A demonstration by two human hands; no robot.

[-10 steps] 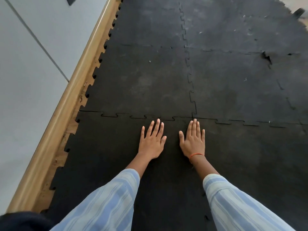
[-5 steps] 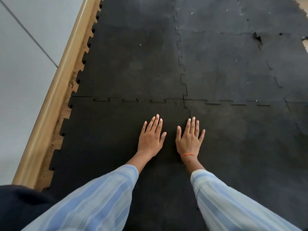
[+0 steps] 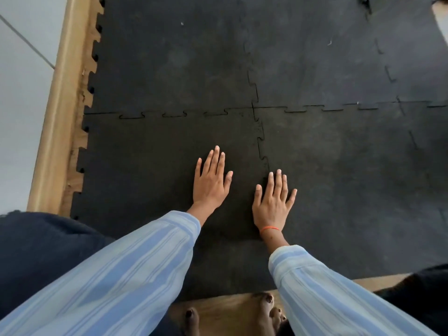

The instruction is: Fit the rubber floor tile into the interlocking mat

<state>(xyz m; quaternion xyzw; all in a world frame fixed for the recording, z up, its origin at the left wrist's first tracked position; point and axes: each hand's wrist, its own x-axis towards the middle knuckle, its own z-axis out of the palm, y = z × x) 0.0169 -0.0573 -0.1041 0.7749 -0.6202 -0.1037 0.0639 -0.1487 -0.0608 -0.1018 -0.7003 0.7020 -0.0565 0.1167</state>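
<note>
A black rubber floor tile lies at the near left of the interlocking mat, its toothed edges meshed with the tile beyond it and the tile to its right. My left hand lies flat on this tile, palm down, fingers spread. My right hand, an orange band at the wrist, lies flat over the vertical seam between the near-left tile and the near-right tile. Neither hand holds anything.
A wooden skirting strip runs along the mat's left edge beside a pale wall. Bare wooden floor and toes show at the near edge. A torn gap marks the far mat.
Both hands have slid toward me across the near tile, away from the horizontal seam, the right hand further back. The camera now looks more steeply down, showing the mat's near edge and toes.
</note>
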